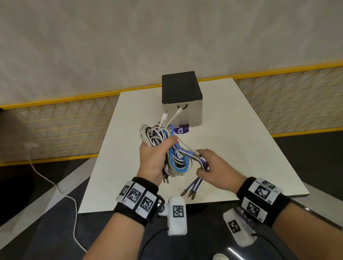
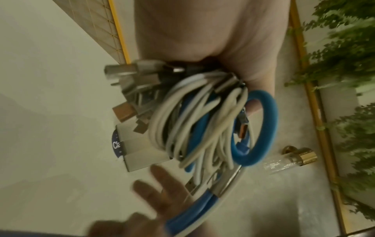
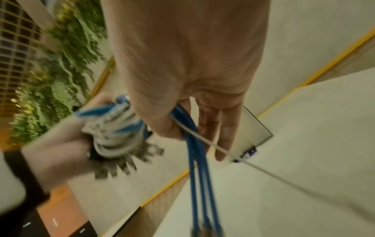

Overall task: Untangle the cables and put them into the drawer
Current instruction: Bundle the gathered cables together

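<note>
My left hand (image 1: pixel 154 160) grips a tangled bundle of white, blue and purple cables (image 1: pixel 167 147) above the middle of the white table (image 1: pixel 236 146). The same cable bundle (image 2: pixel 205 121) fills the left wrist view, with metal plugs sticking out. My right hand (image 1: pixel 213 165) holds a few purple-blue strands (image 1: pixel 196 184) pulled out of the bundle; their metal plugs hang below it. In the right wrist view these blue strands (image 3: pixel 199 163) pass between thumb and fingers. The drawer box (image 1: pixel 182 102), black on top with a pale closed front, stands at the far side of the table.
A purple label (image 1: pixel 181 130) lies at the foot of the box. A yellow mesh fence (image 1: pixel 68 124) runs behind the table. A white cord (image 1: pixel 57 190) trails over the dark floor on the left. Green foliage (image 2: pixel 345 64) shows to the side.
</note>
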### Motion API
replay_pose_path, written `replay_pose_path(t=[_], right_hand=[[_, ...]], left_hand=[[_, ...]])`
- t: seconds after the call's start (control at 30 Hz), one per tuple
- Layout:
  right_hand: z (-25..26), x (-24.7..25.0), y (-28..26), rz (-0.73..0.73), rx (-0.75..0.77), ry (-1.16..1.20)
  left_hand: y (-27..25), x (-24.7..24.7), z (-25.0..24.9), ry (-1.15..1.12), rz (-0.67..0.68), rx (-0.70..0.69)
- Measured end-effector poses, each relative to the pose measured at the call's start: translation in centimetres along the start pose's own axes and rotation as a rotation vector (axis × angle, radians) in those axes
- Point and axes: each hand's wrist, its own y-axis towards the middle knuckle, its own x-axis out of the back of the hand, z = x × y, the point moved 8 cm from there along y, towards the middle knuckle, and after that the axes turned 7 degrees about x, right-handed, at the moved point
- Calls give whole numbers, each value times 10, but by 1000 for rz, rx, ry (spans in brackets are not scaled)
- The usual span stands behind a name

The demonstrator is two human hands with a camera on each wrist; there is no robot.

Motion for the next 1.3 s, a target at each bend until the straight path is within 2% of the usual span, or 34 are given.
replay_pose_path(t=[0.17, 0.3, 0.4, 0.53, 0.67, 0.8, 0.97, 1.1, 1.2, 1.3], right_hand=[[-41, -23, -18, 68, -91, 253], [-51, 3, -26, -48, -61, 384], [-50, 26, -22, -130, -19, 347], [-24, 41, -3, -104, 67, 142], [19, 44, 14, -115, 155, 145], [48, 37, 24, -111, 198, 268], [49, 35, 22, -125, 203, 484], [42, 35, 26, -229, 161, 532], [34, 36, 31, -293, 116, 508], [32, 37, 33, -316, 116, 366]], left_hand=[[-1, 7, -23, -49, 19, -45], [5, 27, -38, -32, -15, -89], [9, 35, -41, 65, -10, -116], [6, 30, -35, 274, 33, -171], [2, 15, -25, 422, 91, -238], [-4, -1, -15, 410, 149, -246], [-4, -4, -12, 344, 165, -245], [-5, -6, -11, 318, 178, -245], [-6, -10, -8, 343, 212, -244], [-7, -11, -7, 347, 215, -244]])
